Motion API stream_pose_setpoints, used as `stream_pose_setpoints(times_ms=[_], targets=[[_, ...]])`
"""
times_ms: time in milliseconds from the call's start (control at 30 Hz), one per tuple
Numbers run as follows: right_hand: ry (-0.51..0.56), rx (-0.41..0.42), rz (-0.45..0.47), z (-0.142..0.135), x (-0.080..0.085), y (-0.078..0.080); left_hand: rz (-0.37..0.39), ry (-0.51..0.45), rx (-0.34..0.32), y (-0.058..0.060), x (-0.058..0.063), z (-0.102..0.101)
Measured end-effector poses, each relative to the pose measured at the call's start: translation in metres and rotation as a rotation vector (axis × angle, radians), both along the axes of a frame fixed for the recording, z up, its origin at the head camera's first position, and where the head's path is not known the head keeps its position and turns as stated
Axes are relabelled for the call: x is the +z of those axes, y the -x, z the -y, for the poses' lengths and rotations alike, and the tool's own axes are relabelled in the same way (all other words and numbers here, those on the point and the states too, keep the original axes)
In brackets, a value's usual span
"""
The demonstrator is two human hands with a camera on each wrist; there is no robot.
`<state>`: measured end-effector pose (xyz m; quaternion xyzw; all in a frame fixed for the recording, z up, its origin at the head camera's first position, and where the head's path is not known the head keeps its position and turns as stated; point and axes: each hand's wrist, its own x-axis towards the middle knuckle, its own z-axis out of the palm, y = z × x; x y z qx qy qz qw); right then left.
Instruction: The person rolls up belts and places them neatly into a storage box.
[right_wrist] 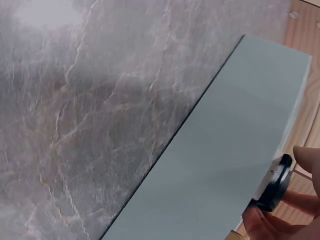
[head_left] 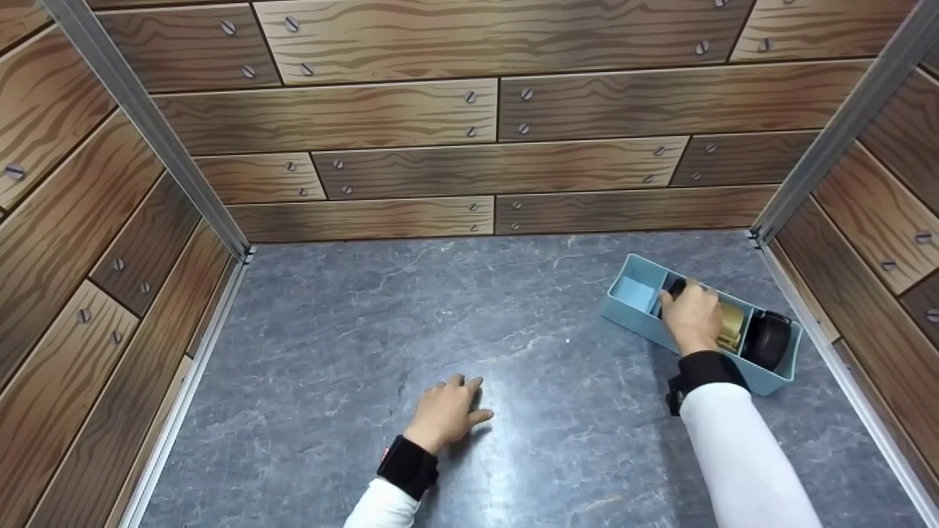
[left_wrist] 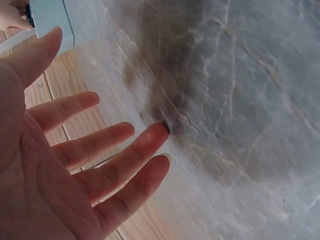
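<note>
My right hand (head_left: 692,315) reaches into the light blue divided box (head_left: 637,328) at the right of the floor. Its thumb and fingers grip a black, rounded object (right_wrist: 277,182) at the box's rim in the right wrist view; the palm hides most of it from the head view. Just right of that hand, a gold-coloured object (head_left: 731,323) sits in a middle compartment. A bulky black rounded object (head_left: 767,341) fills much of the right-end one. My left hand (head_left: 444,412) hovers low over the grey floor, fingers spread and holding nothing.
Wood-patterned panels (head_left: 411,110) rise at the back and both sides, joined by grey metal corner posts (head_left: 829,128). Metal strips (head_left: 183,381) edge the grey marbled surface (head_left: 367,315). The box's left-end compartment (head_left: 635,293) shows its bare bottom.
</note>
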<state>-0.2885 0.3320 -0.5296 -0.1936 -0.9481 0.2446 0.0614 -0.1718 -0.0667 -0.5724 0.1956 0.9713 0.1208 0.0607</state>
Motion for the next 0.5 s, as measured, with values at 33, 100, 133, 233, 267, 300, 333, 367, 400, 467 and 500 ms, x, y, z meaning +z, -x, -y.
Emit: stream_pose_setpoints(times_ms=[33,100,133,233,267,300,333,367,400,467,500], targets=[[0.008,-0.003,-0.004,0.001,0.000,-0.002,-0.001,-0.005,0.001,0.001,0.000,0.001],[0.018,-0.005,-0.004,0.001,0.001,-0.005,-0.015,-0.018,0.005,0.003,0.000,0.003],[0.018,-0.005,-0.007,0.002,0.001,-0.008,-0.032,-0.024,0.006,0.004,0.000,0.005],[0.000,0.027,-0.059,0.007,0.001,-0.016,-0.105,-0.034,0.019,0.010,0.001,0.011],[-0.008,0.054,-0.091,0.009,0.001,-0.019,-0.133,-0.038,0.025,0.012,0.002,0.013],[-0.015,0.085,-0.129,0.011,0.000,-0.022,-0.161,-0.041,0.033,0.014,0.003,0.016],[-0.022,0.120,-0.168,0.013,-0.001,-0.027,-0.186,-0.043,0.044,0.017,0.005,0.019],[-0.029,0.162,-0.205,0.016,-0.002,-0.031,-0.206,-0.047,0.056,0.020,0.007,0.022],[-0.032,0.206,-0.232,0.018,-0.004,-0.036,-0.224,-0.053,0.067,0.022,0.009,0.025],[-0.036,0.297,-0.266,0.023,-0.007,-0.047,-0.243,-0.073,0.091,0.027,0.013,0.032],[-0.044,0.340,-0.270,0.026,-0.009,-0.053,-0.247,-0.079,0.103,0.029,0.015,0.035]])
